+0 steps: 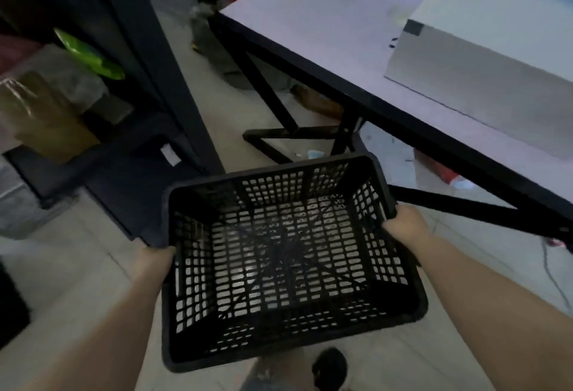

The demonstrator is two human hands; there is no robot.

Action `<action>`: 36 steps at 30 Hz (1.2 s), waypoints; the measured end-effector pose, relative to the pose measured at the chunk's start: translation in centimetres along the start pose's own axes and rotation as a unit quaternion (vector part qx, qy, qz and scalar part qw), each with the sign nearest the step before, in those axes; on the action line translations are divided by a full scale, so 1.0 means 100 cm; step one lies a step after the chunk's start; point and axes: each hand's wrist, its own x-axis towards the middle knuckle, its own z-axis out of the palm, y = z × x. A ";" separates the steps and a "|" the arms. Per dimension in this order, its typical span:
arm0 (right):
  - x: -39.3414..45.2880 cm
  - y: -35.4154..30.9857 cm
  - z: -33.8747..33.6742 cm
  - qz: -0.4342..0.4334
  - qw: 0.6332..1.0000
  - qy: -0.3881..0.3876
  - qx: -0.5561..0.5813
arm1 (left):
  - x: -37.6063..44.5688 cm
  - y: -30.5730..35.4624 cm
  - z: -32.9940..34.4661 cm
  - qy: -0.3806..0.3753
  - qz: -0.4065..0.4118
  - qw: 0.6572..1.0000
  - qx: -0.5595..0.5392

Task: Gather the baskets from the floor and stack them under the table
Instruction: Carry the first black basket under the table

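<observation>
So a black lattice basket is being held up off the floor, clamped between both hands on its two short side rims. The left hand is being curled around the left rim, the right hand around the right rim a bit further forward, so both grips are being kept closed on the basket, not loose. The basket is empty and its mouth is being tipped toward the camera.

The relation that matters: the table is lying ahead of the grip and off to the right, and the open gap under it, past the black frame legs, is sitting just beyond the basket's far rim. The basket's long axis is being kept running roughly hand to hand, so it's being presented broadside to that gap. The right hand is the nearer one to the table edge, so my guess is the push-under is going to be led from that side, with the leg brace being the thing to dodge.

No other baskets can be made out under the table from here.

Labels: nothing readable. A dark mark is being shown on the white box on the tabletop, and a pale tag on the dark shelving left of the grip, both too blurred to read.
</observation>
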 end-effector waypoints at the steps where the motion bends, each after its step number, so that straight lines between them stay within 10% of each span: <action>1: 0.020 -0.003 -0.003 -0.010 1.000 -0.013 -0.010 | 0.000 -0.004 0.010 0.000 -0.020 1.000 -0.018; 23: 0.316 -0.063 0.054 -0.123 0.984 -0.112 -0.061 | 0.026 0.030 0.215 0.036 -0.173 0.963 -0.204; 36: 0.289 -0.067 0.089 -0.217 0.928 -0.127 -0.274 | 0.000 0.064 0.233 0.012 -0.165 0.983 -0.083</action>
